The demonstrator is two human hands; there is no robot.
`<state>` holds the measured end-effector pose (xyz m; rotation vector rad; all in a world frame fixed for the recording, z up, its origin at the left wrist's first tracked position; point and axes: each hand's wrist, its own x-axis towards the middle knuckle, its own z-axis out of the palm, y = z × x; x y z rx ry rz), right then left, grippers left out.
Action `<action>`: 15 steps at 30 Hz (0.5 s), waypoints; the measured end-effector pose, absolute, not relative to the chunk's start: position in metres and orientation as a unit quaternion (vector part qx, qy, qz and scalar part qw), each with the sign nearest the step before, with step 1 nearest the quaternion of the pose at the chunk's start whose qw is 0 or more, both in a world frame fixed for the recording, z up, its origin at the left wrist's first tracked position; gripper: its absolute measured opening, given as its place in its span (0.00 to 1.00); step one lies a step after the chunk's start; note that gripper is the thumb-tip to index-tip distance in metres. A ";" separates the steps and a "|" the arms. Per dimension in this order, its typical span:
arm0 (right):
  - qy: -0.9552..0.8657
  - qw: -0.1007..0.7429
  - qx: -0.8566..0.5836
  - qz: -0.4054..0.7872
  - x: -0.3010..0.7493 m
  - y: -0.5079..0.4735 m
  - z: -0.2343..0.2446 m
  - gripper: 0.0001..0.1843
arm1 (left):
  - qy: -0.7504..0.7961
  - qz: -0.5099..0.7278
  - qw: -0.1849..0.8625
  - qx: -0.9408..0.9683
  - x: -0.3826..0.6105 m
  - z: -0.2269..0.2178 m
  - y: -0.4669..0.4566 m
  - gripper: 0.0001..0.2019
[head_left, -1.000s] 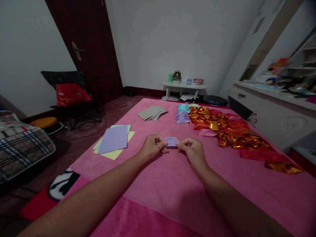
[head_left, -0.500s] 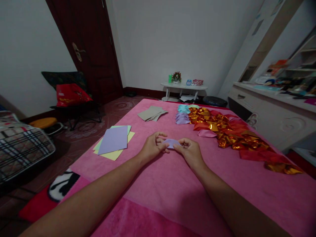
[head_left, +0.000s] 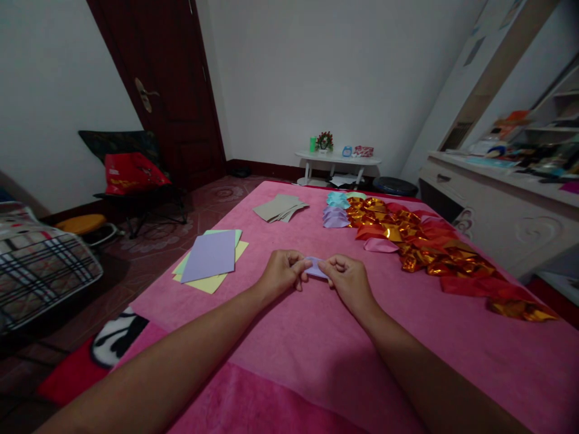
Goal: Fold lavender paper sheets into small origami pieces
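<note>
A small folded piece of purple paper (head_left: 316, 269) is held between my two hands, above the middle of the pink cloth (head_left: 289, 343). My left hand (head_left: 286, 269) pinches its left end between thumb and fingers. At the right end, my right hand (head_left: 347, 276) grips it the same way, thumb on top. My fingers cover both ends, so only the middle of the paper shows. To the left lies a stack of purple, green and yellow paper sheets (head_left: 210, 256). Grey paper sheets (head_left: 279, 208) lie fanned out farther back.
Folded shiny gold papers (head_left: 420, 256) spread in rows along the right side, among red ones. Folded purple papers (head_left: 335, 217), turquoise ones (head_left: 337, 199) and a pink one (head_left: 380, 245) lie near them. A white cabinet (head_left: 488, 199) borders the right; a chair with a red bag (head_left: 133, 173) stands left.
The purple paper looks narrower between my hands and tilts differently. My left fingers have curled in closer around its end, while my right hand has barely shifted.
</note>
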<state>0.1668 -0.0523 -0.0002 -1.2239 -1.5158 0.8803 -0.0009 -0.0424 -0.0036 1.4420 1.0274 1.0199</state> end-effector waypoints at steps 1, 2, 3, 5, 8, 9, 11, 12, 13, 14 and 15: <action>-0.626 0.480 -0.500 0.358 0.167 -0.053 0.000 0.15 | 0.433 0.426 0.512 0.607 -0.001 -0.003 -0.042 0.17; -0.627 0.478 -0.497 0.362 0.166 -0.053 0.000 0.14 | 0.440 0.432 0.493 0.614 -0.001 -0.003 -0.042 0.18; -0.625 0.476 -0.495 0.372 0.166 -0.053 0.000 0.13 | 0.450 0.442 0.466 0.620 -0.002 -0.003 -0.041 0.19; -0.613 0.475 -0.488 0.401 0.166 -0.052 0.001 0.11 | 0.475 0.467 0.408 0.624 -0.002 -0.003 -0.039 0.19; -0.592 0.488 -0.477 0.429 0.166 -0.050 0.003 0.14 | 0.490 0.488 0.388 0.609 -0.004 -0.006 -0.035 0.18; -0.589 0.491 -0.474 0.433 0.167 -0.049 0.004 0.15 | 0.484 0.492 0.403 0.601 -0.004 -0.007 -0.035 0.16; -0.589 0.492 -0.470 0.435 0.168 -0.047 0.005 0.15 | 0.459 0.507 0.433 0.587 -0.005 -0.008 -0.034 0.13; -0.589 0.491 -0.471 0.436 0.168 -0.046 0.004 0.14 | 0.443 0.516 0.444 0.584 -0.005 -0.008 -0.034 0.12; -0.587 0.491 -0.473 0.436 0.169 -0.045 0.004 0.13 | 0.427 0.524 0.450 0.583 -0.005 -0.009 -0.034 0.13; -0.584 0.490 -0.476 0.437 0.169 -0.044 0.003 0.13 | 0.414 0.528 0.456 0.585 -0.005 -0.008 -0.034 0.13; -0.580 0.489 -0.480 0.440 0.170 -0.043 0.002 0.13 | 0.403 0.527 0.463 0.587 -0.005 -0.008 -0.034 0.13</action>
